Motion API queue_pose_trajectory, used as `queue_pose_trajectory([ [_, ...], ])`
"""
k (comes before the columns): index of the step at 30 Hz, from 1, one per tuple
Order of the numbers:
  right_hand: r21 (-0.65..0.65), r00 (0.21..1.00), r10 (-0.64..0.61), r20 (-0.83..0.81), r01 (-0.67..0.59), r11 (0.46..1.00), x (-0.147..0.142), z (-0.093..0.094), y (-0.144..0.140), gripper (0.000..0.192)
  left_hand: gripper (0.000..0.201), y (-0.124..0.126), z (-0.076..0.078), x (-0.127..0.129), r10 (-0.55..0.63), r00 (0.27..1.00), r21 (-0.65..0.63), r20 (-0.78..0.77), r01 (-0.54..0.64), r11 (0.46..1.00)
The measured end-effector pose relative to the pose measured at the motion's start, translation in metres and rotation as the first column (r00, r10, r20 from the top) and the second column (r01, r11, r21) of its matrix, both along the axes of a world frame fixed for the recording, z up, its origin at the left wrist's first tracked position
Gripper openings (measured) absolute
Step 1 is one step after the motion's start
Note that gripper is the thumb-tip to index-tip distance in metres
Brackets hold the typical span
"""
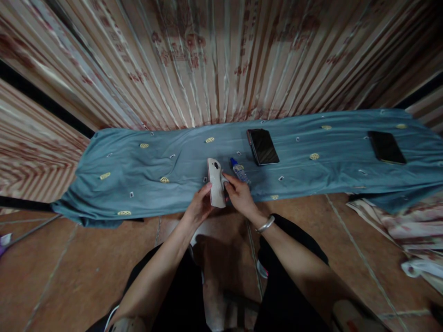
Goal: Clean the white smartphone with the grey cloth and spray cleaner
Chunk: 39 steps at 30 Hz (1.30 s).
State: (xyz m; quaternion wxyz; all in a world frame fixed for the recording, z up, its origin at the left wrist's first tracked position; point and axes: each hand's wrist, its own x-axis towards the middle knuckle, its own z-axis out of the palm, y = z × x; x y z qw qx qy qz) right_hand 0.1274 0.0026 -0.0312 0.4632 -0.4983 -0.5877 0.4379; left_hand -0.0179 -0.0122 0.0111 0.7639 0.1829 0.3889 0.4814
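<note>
A white phone (216, 186), its back with a dark camera spot turned up, is tilted above the bench's front edge. My left hand (200, 203) is closed around its lower left side. On its right side, my right hand (240, 196) pinches a small whitish piece (224, 178), perhaps cloth, against the phone's edge; its exact kind is unclear. Just beyond the right hand lies a small clear bottle (240, 172) with a blue tip, partly hidden by the fingers. A dark phone-like device (265, 146), thick and seemingly folded or stacked, rests behind it to the right.
A blue patterned cloth (187, 152) covers the long low bench. Another black phone (386, 147) lies toward its right end. Pleated curtains (207, 69) hang behind. Tiled floor (104, 258) and my knees are in front; bunched fabric (398, 221) hangs at right.
</note>
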Motion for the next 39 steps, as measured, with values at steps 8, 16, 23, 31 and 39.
queue_pose_trajectory([
  [8,0.361,0.931,-0.071,0.359,-0.068,0.930,-0.007,0.009,-0.022,0.047,0.022,0.004,0.005,-0.003,0.104,0.991,-0.040,-0.079,-0.107,0.993],
  [16,0.464,0.898,-0.055,0.437,-0.173,0.869,-0.011,0.016,-0.031,0.052,0.021,-0.003,0.005,0.001,0.115,0.988,-0.049,-0.101,-0.121,0.992],
  [23,0.442,0.879,-0.090,0.469,-0.146,0.885,0.003,0.024,-0.016,0.054,0.050,-0.013,-0.002,0.010,0.014,0.988,-0.029,-0.153,-0.019,0.999],
  [31,0.412,0.878,-0.108,0.466,-0.106,0.905,0.013,0.026,-0.003,0.055,0.056,-0.015,-0.003,0.011,-0.005,0.980,-0.002,-0.198,0.005,1.000],
  [39,0.323,0.940,-0.081,0.333,-0.033,0.946,0.012,0.015,0.007,0.055,0.061,-0.016,0.005,0.008,-0.028,0.982,0.010,-0.189,0.030,1.000],
])
